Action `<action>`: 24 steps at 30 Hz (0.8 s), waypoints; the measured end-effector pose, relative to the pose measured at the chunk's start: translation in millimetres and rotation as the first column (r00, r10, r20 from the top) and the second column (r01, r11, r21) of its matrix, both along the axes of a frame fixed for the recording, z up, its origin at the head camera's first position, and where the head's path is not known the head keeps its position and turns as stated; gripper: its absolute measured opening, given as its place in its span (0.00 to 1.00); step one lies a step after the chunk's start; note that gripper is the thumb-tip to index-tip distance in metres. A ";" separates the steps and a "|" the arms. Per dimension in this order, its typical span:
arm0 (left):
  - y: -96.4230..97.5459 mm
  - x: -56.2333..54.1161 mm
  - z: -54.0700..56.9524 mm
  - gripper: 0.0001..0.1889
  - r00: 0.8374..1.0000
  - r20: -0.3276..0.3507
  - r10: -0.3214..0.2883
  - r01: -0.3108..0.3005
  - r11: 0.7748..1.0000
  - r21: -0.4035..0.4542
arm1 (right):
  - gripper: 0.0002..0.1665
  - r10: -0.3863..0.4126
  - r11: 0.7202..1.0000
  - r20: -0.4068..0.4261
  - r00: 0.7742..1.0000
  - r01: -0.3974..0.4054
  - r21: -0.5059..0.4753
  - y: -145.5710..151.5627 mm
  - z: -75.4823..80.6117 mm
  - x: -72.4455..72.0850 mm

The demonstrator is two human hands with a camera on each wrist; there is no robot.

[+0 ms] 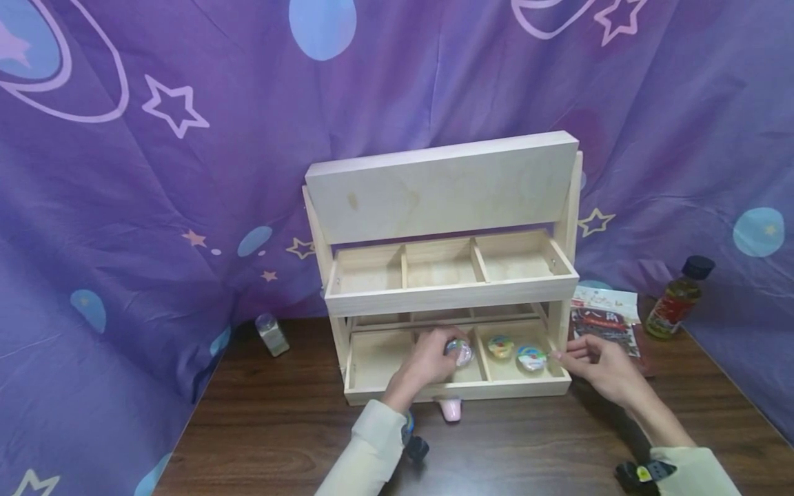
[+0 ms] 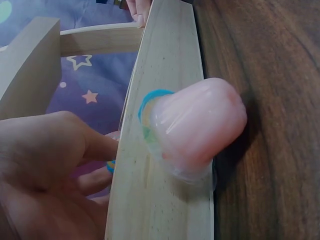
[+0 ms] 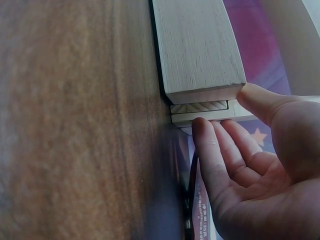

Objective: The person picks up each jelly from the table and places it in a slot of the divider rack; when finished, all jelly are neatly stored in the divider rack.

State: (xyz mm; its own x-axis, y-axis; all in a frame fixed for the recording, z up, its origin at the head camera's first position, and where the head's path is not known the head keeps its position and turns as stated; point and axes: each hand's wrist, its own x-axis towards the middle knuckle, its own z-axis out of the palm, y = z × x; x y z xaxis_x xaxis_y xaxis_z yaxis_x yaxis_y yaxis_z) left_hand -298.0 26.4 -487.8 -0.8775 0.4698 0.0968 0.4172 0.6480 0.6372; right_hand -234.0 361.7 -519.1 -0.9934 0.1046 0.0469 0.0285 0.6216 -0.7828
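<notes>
A two-tier wooden rack (image 1: 455, 300) with divided trays stands on the table. Inside the lower tray's middle compartment, my left hand (image 1: 429, 358) holds a jelly cup (image 1: 461, 353) with a shiny lid. To the right, a yellow-lidded jelly cup (image 1: 500, 346) and a blue-and-white-lidded one (image 1: 531, 358) sit in the right compartment. A pink jelly cup (image 2: 200, 127) lies on its side against the tray's front board, outside it. My right hand (image 3: 250, 165) pinches the lower tray's right front corner, thumb on the edge and fingers against the outer side.
Right of the rack are a seasoning packet (image 1: 604, 320) and a dark-capped bottle (image 1: 678, 300). A small clear jar (image 1: 271, 335) leans or lies at the left on the brown table (image 1: 260, 420). A purple curtain (image 1: 186, 207) hangs behind.
</notes>
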 end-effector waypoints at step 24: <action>9.3 -2.5 -4.9 0.17 0.998 0.041 0.040 -0.038 0.998 -0.059 | 0.31 0.003 1.000 -0.001 1.000 -0.003 -0.001 1.0 -1.2 -0.5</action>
State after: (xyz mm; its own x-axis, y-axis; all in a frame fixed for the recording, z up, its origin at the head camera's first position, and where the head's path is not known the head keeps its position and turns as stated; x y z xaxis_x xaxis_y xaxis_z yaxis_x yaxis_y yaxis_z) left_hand -300.5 35.7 -492.7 -0.8979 0.4390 0.0324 0.3643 0.6998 0.6145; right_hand -234.5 362.7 -520.3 -0.9937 0.1014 0.0474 0.0260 0.6213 -0.7832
